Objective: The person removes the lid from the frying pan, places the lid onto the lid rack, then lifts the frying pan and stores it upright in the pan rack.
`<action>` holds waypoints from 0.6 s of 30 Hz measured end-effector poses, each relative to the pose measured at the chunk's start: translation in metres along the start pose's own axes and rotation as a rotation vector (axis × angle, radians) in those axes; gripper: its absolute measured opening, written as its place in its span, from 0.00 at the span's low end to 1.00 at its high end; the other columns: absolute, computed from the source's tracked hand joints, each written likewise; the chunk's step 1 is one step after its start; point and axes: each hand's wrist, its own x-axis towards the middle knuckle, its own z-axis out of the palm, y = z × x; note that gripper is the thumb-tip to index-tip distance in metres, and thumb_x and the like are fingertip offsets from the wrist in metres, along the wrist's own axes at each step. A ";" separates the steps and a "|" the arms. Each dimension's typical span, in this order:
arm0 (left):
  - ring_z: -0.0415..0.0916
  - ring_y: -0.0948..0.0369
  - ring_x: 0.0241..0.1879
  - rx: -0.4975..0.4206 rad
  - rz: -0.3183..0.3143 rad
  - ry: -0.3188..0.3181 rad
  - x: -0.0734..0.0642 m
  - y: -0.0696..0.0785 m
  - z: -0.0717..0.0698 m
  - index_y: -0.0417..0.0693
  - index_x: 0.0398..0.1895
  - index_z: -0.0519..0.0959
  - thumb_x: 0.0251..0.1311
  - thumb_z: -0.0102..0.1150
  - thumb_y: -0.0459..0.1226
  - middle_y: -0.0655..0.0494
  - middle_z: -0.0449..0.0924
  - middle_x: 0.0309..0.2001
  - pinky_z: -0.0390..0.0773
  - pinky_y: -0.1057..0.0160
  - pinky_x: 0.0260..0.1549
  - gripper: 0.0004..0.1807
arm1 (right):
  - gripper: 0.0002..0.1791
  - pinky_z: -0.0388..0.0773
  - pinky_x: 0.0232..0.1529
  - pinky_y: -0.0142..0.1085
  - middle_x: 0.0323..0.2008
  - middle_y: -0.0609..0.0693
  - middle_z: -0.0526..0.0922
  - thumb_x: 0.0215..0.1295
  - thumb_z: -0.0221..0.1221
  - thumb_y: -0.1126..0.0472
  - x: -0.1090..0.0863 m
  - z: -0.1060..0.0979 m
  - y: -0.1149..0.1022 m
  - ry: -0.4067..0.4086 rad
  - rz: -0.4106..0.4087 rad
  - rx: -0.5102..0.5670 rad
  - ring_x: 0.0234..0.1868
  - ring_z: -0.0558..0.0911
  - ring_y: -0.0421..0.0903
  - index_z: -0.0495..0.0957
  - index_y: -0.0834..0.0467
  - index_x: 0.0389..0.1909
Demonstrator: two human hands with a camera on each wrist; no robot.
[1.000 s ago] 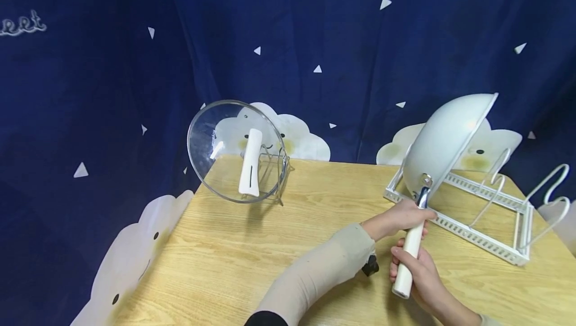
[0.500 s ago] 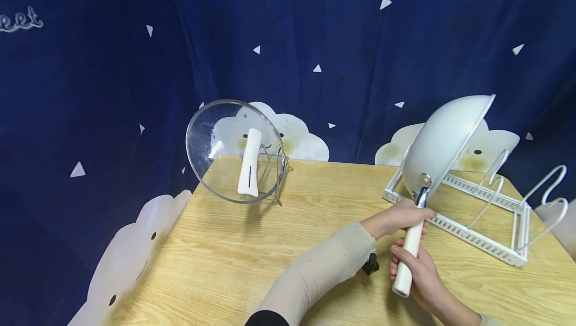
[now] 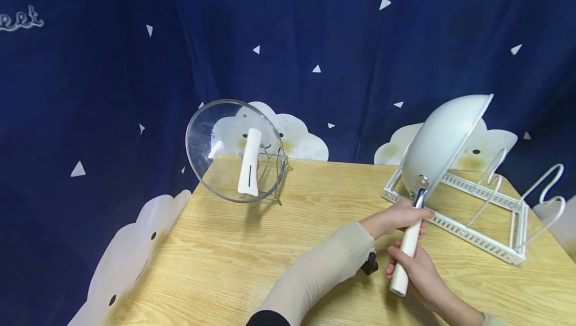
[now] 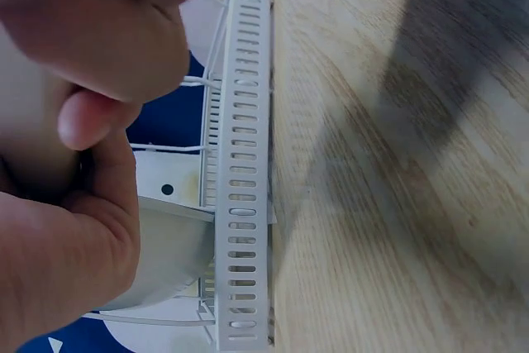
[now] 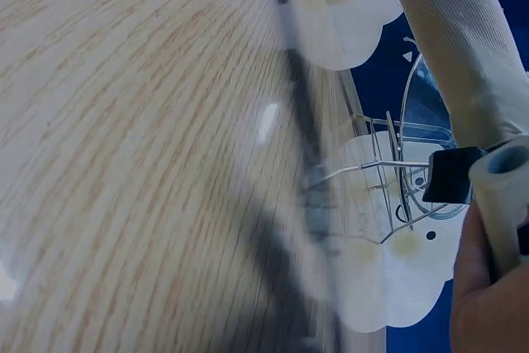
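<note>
A white deep frying pan point(image 3: 443, 138) stands tilted on its edge in the left end of a white wire rack point(image 3: 477, 236), its handle point(image 3: 410, 241) sloping down toward me. My left hand point(image 3: 398, 217) grips the handle close to the metal neck. Lower down, near the handle's end, my right hand point(image 3: 416, 271) curls round it. In the left wrist view the left hand's fingers point(image 4: 107, 31) and the pan's wall point(image 4: 169, 245) show beside the slotted rail of the rack. The right wrist view has the hollow handle end with the right hand point(image 5: 492, 312) round it.
A glass lid point(image 3: 220, 166) with a white handle leans in a metal wire stand point(image 3: 279, 181) at the table's back left. Wire hooks point(image 3: 546, 201) rise from the rack's right end. The wooden table point(image 3: 216, 266) meets a dark blue curtain point(image 3: 288, 56) behind.
The pan handle's lower end has shifted slightly left along with both hands. Both hands keep their grip, and the pan stays in the rack.
</note>
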 end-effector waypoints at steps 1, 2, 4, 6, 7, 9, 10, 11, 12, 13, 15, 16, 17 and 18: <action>0.68 0.60 0.11 -0.001 0.006 -0.004 0.000 -0.001 0.000 0.41 0.19 0.73 0.56 0.61 0.38 0.47 0.72 0.15 0.73 0.66 0.13 0.13 | 0.10 0.80 0.21 0.40 0.21 0.54 0.72 0.68 0.48 0.70 0.000 0.000 0.000 0.011 0.006 -0.015 0.18 0.78 0.44 0.56 0.67 0.41; 0.68 0.60 0.11 -0.003 0.010 -0.010 0.001 -0.002 0.000 0.41 0.19 0.72 0.56 0.61 0.38 0.48 0.72 0.15 0.73 0.66 0.13 0.13 | 0.10 0.80 0.21 0.40 0.21 0.55 0.72 0.68 0.48 0.70 0.000 0.001 0.000 0.020 0.013 -0.027 0.18 0.78 0.44 0.56 0.67 0.41; 0.68 0.60 0.11 -0.011 0.017 -0.023 0.002 -0.004 0.000 0.40 0.19 0.72 0.57 0.60 0.37 0.48 0.71 0.14 0.72 0.67 0.12 0.13 | 0.11 0.80 0.21 0.41 0.22 0.56 0.72 0.67 0.49 0.70 0.002 -0.001 0.002 0.025 0.023 -0.040 0.18 0.79 0.45 0.56 0.68 0.41; 0.68 0.60 0.11 -0.017 0.022 -0.029 0.002 -0.005 0.000 0.40 0.19 0.72 0.57 0.60 0.36 0.49 0.70 0.14 0.72 0.67 0.12 0.13 | 0.12 0.81 0.22 0.43 0.23 0.56 0.73 0.67 0.51 0.68 0.004 -0.006 0.007 0.001 0.028 -0.040 0.19 0.79 0.46 0.56 0.67 0.41; 0.68 0.61 0.11 -0.018 0.023 -0.031 0.002 -0.006 0.000 0.40 0.19 0.72 0.57 0.60 0.36 0.49 0.70 0.14 0.72 0.67 0.12 0.13 | 0.12 0.81 0.23 0.44 0.23 0.56 0.73 0.67 0.51 0.66 0.006 -0.009 0.011 -0.026 0.028 -0.037 0.19 0.80 0.46 0.56 0.66 0.41; 0.68 0.61 0.11 -0.028 0.024 -0.038 0.002 -0.006 0.000 0.41 0.18 0.71 0.57 0.59 0.36 0.51 0.69 0.14 0.72 0.68 0.12 0.13 | 0.15 0.82 0.25 0.46 0.25 0.54 0.74 0.67 0.54 0.61 0.011 -0.017 0.019 -0.075 0.037 -0.034 0.21 0.81 0.46 0.56 0.63 0.41; 0.68 0.61 0.11 -0.030 0.025 -0.040 0.003 -0.007 0.000 0.43 0.17 0.70 0.58 0.59 0.36 0.51 0.69 0.13 0.72 0.68 0.12 0.14 | 0.16 0.82 0.27 0.47 0.25 0.53 0.75 0.67 0.54 0.59 0.013 -0.021 0.022 -0.102 0.043 -0.034 0.22 0.82 0.46 0.56 0.61 0.41; 0.68 0.61 0.11 -0.032 0.025 -0.043 0.003 -0.007 0.000 0.43 0.17 0.70 0.58 0.59 0.36 0.51 0.69 0.13 0.72 0.68 0.12 0.14 | 0.16 0.82 0.28 0.48 0.26 0.53 0.75 0.67 0.54 0.58 0.014 -0.024 0.024 -0.127 0.046 -0.035 0.23 0.83 0.46 0.56 0.60 0.41; 0.68 0.61 0.11 -0.035 0.023 -0.045 0.003 -0.007 0.000 0.43 0.17 0.70 0.58 0.59 0.36 0.52 0.69 0.13 0.72 0.68 0.12 0.14 | 0.16 0.82 0.29 0.48 0.26 0.52 0.75 0.67 0.54 0.57 0.015 -0.025 0.025 -0.142 0.053 -0.041 0.24 0.83 0.46 0.56 0.60 0.41; 0.68 0.61 0.11 -0.038 0.021 -0.048 0.003 -0.008 0.000 0.43 0.17 0.70 0.58 0.59 0.36 0.52 0.68 0.13 0.72 0.68 0.12 0.14 | 0.16 0.82 0.29 0.48 0.26 0.52 0.75 0.68 0.54 0.57 0.015 -0.026 0.025 -0.143 0.059 -0.042 0.24 0.83 0.46 0.56 0.60 0.41; 0.68 0.61 0.11 -0.041 0.015 -0.050 0.004 -0.009 -0.001 0.43 0.17 0.70 0.58 0.59 0.36 0.53 0.68 0.13 0.72 0.68 0.12 0.14 | 0.17 0.82 0.28 0.48 0.26 0.54 0.75 0.67 0.53 0.59 0.015 -0.024 0.023 -0.134 0.067 -0.043 0.24 0.82 0.47 0.55 0.62 0.42; 0.68 0.61 0.11 -0.041 0.013 -0.051 0.005 -0.009 -0.001 0.43 0.17 0.70 0.58 0.58 0.36 0.53 0.68 0.13 0.72 0.68 0.12 0.14 | 0.16 0.82 0.27 0.47 0.26 0.55 0.75 0.68 0.53 0.60 0.015 -0.023 0.022 -0.135 0.066 -0.043 0.24 0.82 0.47 0.55 0.64 0.42; 0.68 0.61 0.12 -0.040 0.011 -0.050 0.005 -0.009 -0.001 0.43 0.17 0.70 0.59 0.59 0.36 0.53 0.69 0.13 0.72 0.68 0.12 0.14 | 0.16 0.82 0.27 0.47 0.26 0.56 0.75 0.68 0.52 0.61 0.014 -0.022 0.021 -0.133 0.067 -0.044 0.23 0.82 0.48 0.55 0.65 0.41; 0.68 0.61 0.12 -0.041 0.009 -0.049 0.005 -0.009 -0.001 0.42 0.18 0.70 0.59 0.59 0.36 0.52 0.69 0.13 0.72 0.68 0.12 0.14 | 0.15 0.81 0.27 0.46 0.26 0.56 0.75 0.68 0.51 0.62 0.015 -0.022 0.020 -0.137 0.067 -0.046 0.23 0.82 0.48 0.55 0.65 0.41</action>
